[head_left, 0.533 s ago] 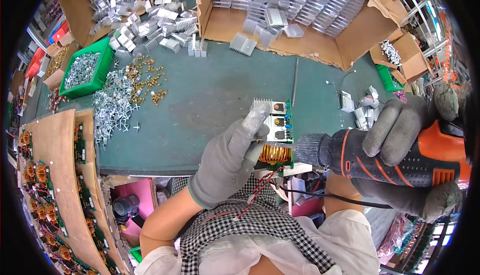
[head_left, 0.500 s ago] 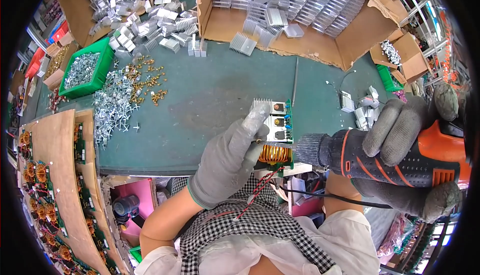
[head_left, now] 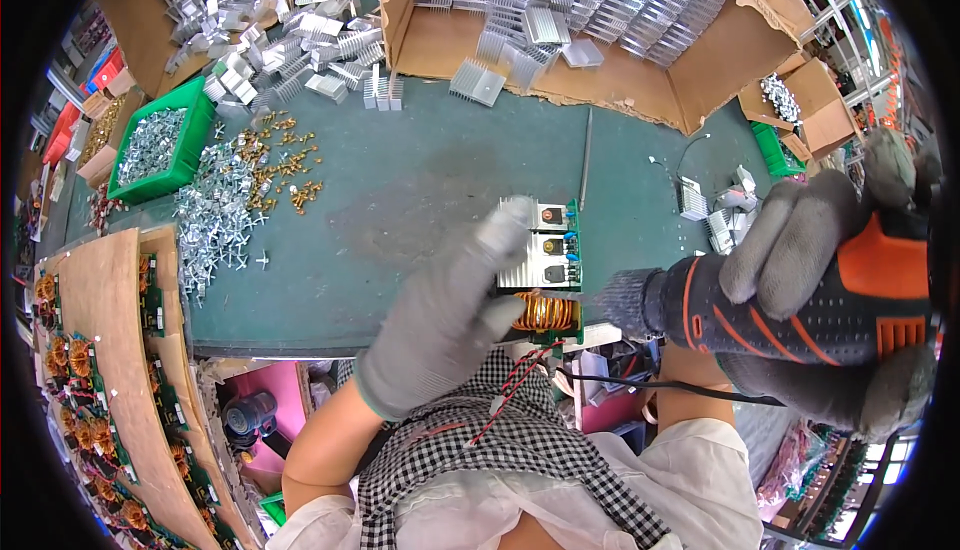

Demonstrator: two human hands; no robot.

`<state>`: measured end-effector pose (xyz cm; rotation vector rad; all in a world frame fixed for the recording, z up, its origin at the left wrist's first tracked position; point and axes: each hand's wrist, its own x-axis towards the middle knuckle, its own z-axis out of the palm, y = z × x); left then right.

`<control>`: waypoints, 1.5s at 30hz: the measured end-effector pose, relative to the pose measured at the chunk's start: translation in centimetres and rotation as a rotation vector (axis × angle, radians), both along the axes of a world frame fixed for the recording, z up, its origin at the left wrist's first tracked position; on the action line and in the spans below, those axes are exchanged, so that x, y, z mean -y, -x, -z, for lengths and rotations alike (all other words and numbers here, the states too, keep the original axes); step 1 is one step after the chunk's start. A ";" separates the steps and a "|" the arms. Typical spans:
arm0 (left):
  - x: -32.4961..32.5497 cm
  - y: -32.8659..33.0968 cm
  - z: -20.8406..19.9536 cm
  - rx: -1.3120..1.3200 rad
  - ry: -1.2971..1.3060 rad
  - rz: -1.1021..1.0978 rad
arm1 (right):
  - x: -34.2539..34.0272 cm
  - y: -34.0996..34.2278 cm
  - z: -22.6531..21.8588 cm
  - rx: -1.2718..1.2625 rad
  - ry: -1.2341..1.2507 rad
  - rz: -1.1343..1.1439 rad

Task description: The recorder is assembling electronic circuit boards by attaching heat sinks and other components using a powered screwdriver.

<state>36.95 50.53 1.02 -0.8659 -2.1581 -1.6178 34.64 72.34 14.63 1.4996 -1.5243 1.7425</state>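
In a grey glove, my left hand (head_left: 440, 300) is closed at the left side of a green circuit board (head_left: 578, 250), its index finger along the finned silver heat sink (head_left: 515, 272) and its thumb by the copper coil (head_left: 546, 312). Black transistors (head_left: 554, 246) sit in a row on the heat sink, and twisted red and black wires (head_left: 515, 380) hang from the board. My gloved right hand (head_left: 800, 250) grips an orange and black electric drill (head_left: 765, 300). The drill's nose points left at the board, close to the coil; its bit is hard to make out.
Loose silver clips (head_left: 215, 215) and brass screws (head_left: 290, 165) lie at the left, by a green bin (head_left: 190, 155). A cardboard box (head_left: 700, 85) of heat sinks stands at the back. Finished-looking boards (head_left: 75, 360) line the wooden panel (head_left: 120, 350) at lower left. A thin rod (head_left: 586, 155) lies behind the board.
My left fingers have shifted slightly on the heat sink, and the small screw seen between finger and thumb no longer shows. The drill has drawn slightly down in the picture.
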 end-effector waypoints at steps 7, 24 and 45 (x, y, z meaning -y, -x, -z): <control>2.9 1.4 3.8 0.983 -0.028 0.198 | -1.8 1.0 0.1 0.064 -0.052 0.036; 1.0 2.4 3.6 1.412 -0.199 0.502 | -4.9 1.7 1.9 0.260 -0.140 0.095; -0.4 0.9 3.4 1.371 -0.382 0.413 | 2.8 2.3 0.1 0.333 -0.302 -0.048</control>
